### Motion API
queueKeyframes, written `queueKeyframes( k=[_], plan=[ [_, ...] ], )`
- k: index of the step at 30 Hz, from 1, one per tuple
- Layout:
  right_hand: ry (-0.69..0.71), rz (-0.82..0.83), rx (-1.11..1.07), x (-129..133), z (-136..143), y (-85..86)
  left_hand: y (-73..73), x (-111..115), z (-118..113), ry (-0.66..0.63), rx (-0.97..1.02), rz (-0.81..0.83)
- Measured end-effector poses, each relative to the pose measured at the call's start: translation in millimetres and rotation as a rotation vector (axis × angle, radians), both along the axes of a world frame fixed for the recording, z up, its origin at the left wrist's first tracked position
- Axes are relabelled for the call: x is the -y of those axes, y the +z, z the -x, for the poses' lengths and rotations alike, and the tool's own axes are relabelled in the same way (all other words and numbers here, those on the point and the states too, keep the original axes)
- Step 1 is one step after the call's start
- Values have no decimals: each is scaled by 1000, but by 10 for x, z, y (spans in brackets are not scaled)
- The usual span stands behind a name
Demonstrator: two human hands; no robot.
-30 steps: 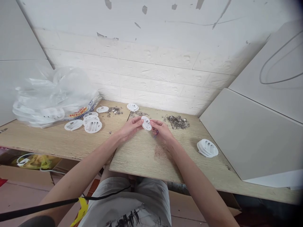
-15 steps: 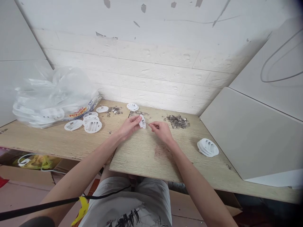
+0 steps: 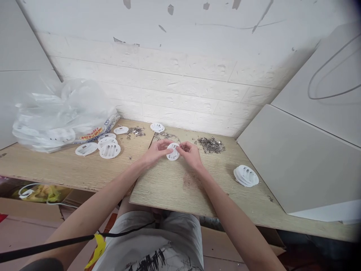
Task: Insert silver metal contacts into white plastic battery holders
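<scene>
Above the wooden tabletop, a round white plastic disc (image 3: 173,154) with slots and small metal pieces is held between both hands, its slotted face towards me. My left hand (image 3: 158,150) is closed on the disc's left edge, thumb on its face. On the other side, my right hand (image 3: 191,153) presses its thumb against the upper right of the disc. A thin metal tool (image 3: 181,143), perhaps tweezers, sticks up from the right fingers; its exact kind is unclear. Just beyond the right hand lies a heap of small metal pieces (image 3: 211,145).
A stack of white discs (image 3: 246,175) sits at the right, near a grey panel (image 3: 307,158). More discs (image 3: 109,151) lie at the left by a clear plastic bag (image 3: 62,116) full of them. Smaller piles of metal pieces (image 3: 137,131) and another disc stack (image 3: 157,127) are near the wall.
The disc has turned from nearly edge-on to facing me. My right hand has moved slightly left and now touches it; the thin tool points up and away instead of towards the disc.
</scene>
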State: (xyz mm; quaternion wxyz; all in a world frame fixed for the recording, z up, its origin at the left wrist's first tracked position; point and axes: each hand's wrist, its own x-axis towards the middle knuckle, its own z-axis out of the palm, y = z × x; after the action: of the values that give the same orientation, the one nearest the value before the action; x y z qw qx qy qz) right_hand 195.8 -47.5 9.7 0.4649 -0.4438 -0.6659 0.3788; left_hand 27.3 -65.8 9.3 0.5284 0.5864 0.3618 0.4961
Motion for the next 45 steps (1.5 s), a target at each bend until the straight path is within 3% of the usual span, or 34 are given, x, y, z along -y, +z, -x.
queueKeyframes(
  k=[5, 10, 13, 16, 19, 27, 30, 36, 41, 45],
  plan=[
    [-124, -393, 255, 80, 40, -18, -60, -7, -18, 191, -247, -282],
    [-143, -822, 452, 86, 9, -49, -77, 11, -11, 283, -391, -599],
    [-141, -953, 502, 70, -17, -58, -83, 30, -12, 326, -432, -742],
    [-128, -973, 498, 67, -30, -61, -89, 41, -19, 337, -437, -767],
    [-97, -874, 470, 73, -35, -53, -83, 44, -28, 312, -436, -659],
    [17, -337, 406, 56, -35, -10, -82, 4, -45, 181, -298, -210],
    [87, -186, 363, 67, -9, -16, -126, -37, -30, 196, -389, -189],
    [81, 84, 217, 69, 33, -21, -115, -29, -31, 238, -613, -119],
    [120, 336, 205, 55, 23, 9, -71, 20, -61, 234, -634, -29],
    [105, 392, 196, 71, 26, 49, -78, 6, -66, 213, -615, -4]
  ],
)
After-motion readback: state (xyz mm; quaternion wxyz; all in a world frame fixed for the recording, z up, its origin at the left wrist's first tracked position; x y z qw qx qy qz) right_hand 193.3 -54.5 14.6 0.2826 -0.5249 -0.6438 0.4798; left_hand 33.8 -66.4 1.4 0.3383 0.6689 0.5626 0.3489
